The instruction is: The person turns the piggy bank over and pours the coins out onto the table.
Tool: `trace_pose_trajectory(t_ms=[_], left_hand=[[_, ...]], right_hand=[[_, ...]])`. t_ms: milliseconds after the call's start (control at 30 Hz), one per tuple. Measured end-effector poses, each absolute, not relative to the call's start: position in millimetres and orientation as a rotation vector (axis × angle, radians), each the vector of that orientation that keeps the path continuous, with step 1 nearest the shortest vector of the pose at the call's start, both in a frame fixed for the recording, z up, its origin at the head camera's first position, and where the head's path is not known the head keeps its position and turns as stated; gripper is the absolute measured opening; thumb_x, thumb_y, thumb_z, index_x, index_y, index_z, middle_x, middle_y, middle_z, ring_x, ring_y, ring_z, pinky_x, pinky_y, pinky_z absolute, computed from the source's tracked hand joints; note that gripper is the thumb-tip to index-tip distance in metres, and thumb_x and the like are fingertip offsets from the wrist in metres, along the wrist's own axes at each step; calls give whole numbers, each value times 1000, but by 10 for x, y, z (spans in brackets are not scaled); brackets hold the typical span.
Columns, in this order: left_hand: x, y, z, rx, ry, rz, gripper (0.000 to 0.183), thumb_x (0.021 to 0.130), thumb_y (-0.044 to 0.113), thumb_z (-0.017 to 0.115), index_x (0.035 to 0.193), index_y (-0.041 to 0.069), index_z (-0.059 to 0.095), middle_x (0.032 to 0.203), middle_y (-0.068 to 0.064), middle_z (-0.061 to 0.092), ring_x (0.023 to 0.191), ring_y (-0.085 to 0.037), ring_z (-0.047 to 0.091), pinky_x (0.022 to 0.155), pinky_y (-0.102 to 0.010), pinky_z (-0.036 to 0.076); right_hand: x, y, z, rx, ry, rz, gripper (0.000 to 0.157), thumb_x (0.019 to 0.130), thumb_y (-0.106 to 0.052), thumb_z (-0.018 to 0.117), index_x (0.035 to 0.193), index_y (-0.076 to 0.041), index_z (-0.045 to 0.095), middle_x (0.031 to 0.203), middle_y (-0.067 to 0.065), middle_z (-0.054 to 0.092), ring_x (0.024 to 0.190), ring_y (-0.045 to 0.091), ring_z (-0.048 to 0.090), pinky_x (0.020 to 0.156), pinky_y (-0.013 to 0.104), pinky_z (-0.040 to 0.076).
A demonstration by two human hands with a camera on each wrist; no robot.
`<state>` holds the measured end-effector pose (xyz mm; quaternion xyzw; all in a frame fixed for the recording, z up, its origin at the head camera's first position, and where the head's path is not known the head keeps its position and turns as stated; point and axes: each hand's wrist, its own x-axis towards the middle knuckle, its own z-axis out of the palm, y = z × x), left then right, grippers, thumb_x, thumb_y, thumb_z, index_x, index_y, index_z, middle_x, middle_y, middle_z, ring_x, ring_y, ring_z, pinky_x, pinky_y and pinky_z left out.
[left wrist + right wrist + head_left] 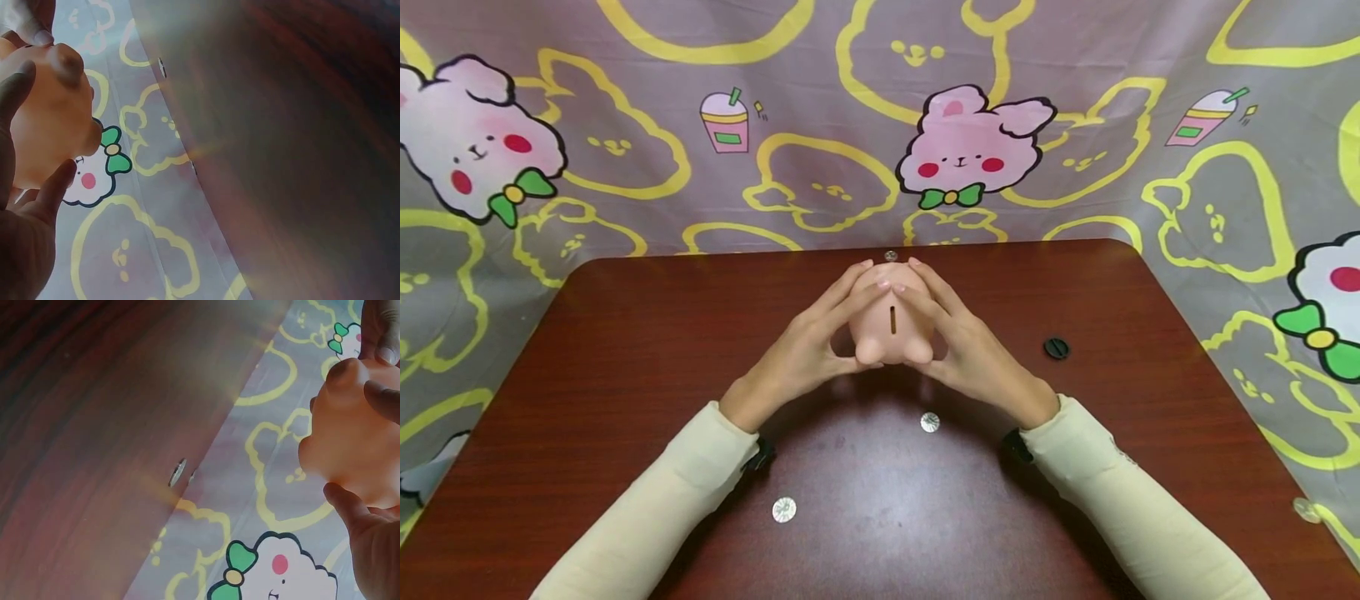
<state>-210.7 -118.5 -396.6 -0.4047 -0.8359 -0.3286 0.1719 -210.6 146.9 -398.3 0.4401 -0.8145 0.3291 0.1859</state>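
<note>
Both hands hold a pink piggy bank (877, 329) over the far middle of the table, its coin slot facing the head camera. My left hand (805, 337) grips its left side, fingers curved along the top and thumb near the bottom. On the opposite side, my right hand (973, 343) grips it the same way, and the fingertips of both hands come close together above the slot. In the left wrist view the piggy bank (53, 125) shows rounded bumps between the fingers. The right wrist view shows the piggy bank (344, 437) from the other side.
Several silver coins lie about: one coin (930, 422) between the forearms, another coin (784, 509) by the left sleeve, others at the back and right edges. A black round plug (1056, 347) lies right of the right hand on the brown table (647, 333). Patterned cloth (820, 92) hangs behind.
</note>
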Motion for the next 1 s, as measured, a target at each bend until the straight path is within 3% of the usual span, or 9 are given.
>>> trace_pose_trajectory(t_ms=[200, 467, 533, 633, 800, 900, 1000], left_hand=[[-2112, -1184, -3977, -1143, -2408, -940, 101, 76, 18, 96, 161, 19, 41, 172, -7, 30, 155, -26, 37, 115, -44, 49], [-2122, -1174, -3985, -1155, -2412, -977, 105, 73, 16, 98, 161, 14, 40, 171, -9, 32, 157, -25, 34, 120, -45, 43], [-2122, -1169, -3983, -1148, -2410, -992, 104, 74, 18, 98, 161, 14, 41, 171, -9, 33, 156, -25, 36, 121, -45, 43], [-2117, -1159, -3977, -1120, -2430, -1031, 100, 77, 23, 96, 161, 18, 41, 170, -7, 35, 155, -25, 38, 121, -47, 42], [-2088, -1143, -3967, -1026, -2501, -1164, 89, 87, 27, 88, 162, 26, 41, 168, -8, 38, 149, -27, 46, 106, -41, 56], [-2090, -1137, -3969, -995, -2506, -1250, 80, 92, 22, 83, 161, 21, 44, 165, -12, 43, 139, -28, 56, 93, -35, 62], [-2111, -1134, -3981, -977, -2504, -1253, 73, 95, 20, 80, 159, 15, 46, 158, -12, 52, 129, -27, 63, 92, -35, 62]], right_hand=[[-2112, 1472, -3990, 1232, -2316, 930, 99, 78, -5, 92, 160, -16, 37, 171, 16, 26, 151, 33, 41, 101, 46, 58], [-2128, 1485, -3997, 1211, -2348, 1072, 103, 72, -5, 96, 158, -10, 39, 169, 17, 31, 154, 33, 36, 116, 50, 46], [-2127, 1482, -3999, 1180, -2387, 1184, 104, 72, -5, 96, 159, -10, 38, 169, 15, 32, 151, 31, 40, 114, 47, 49], [-2131, 1471, -3982, 1083, -2472, 1497, 105, 75, -6, 95, 162, -20, 37, 168, 5, 36, 144, 26, 48, 105, 41, 56], [-2160, 1485, -3964, 815, -2588, 1915, 98, 83, -12, 90, 161, -36, 37, 161, -2, 43, 133, 24, 54, 95, 34, 59], [-2181, 1505, -3970, 655, -2615, 2119, 85, 90, -15, 82, 161, -34, 39, 158, 3, 45, 127, 25, 57, 92, 34, 60], [-2198, 1506, -3977, 519, -2572, 2363, 71, 98, -16, 71, 161, -25, 40, 153, 12, 47, 117, 24, 65, 87, 35, 63]])
